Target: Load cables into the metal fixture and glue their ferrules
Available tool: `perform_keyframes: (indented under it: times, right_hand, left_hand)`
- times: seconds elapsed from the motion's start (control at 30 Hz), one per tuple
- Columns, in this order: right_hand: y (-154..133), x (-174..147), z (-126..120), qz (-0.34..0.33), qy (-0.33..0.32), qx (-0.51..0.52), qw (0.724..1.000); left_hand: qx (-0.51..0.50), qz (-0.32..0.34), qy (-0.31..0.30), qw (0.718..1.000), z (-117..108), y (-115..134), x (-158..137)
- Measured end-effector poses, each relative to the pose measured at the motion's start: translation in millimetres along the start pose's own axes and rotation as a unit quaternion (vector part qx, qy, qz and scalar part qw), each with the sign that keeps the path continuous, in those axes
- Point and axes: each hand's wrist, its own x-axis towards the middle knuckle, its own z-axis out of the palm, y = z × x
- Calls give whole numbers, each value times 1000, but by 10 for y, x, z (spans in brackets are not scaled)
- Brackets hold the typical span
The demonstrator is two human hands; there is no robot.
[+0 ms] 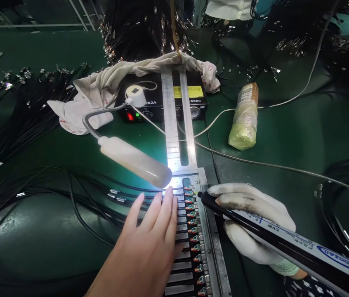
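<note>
My bare left hand (151, 233) lies with fingers stretched out over black cables (149, 190) set in the slots of a long metal jig (207, 231). Along the jig, small metal connectors with coloured wire ends (195, 238) sit in a row. In a white glove, my right hand (255, 222) is closed around a black glue syringe (273, 239) with a white and blue label marked UV. Its tip points left, close to the upper connectors at the jig's edge. A lit gooseneck lamp (135, 161) shines just above my left fingertips.
Behind the jig stands a black control box (152, 112) with a twisted cloth (100, 93) draped over it. A plastic-wrapped roll (244, 117) is to the right. Bundles of black cables (16, 119) lie left and at the back. Thin cords (273, 165) cross the green table (50, 243).
</note>
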Motion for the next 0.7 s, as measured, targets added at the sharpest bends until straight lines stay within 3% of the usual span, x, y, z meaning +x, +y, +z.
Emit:
perform_keyframes:
  times: [0.7]
  right_hand:
    - [41, -13, 34, 2, 21, 20, 1000]
  left_hand:
    - [0, 9, 0, 1000, 2, -15, -30]
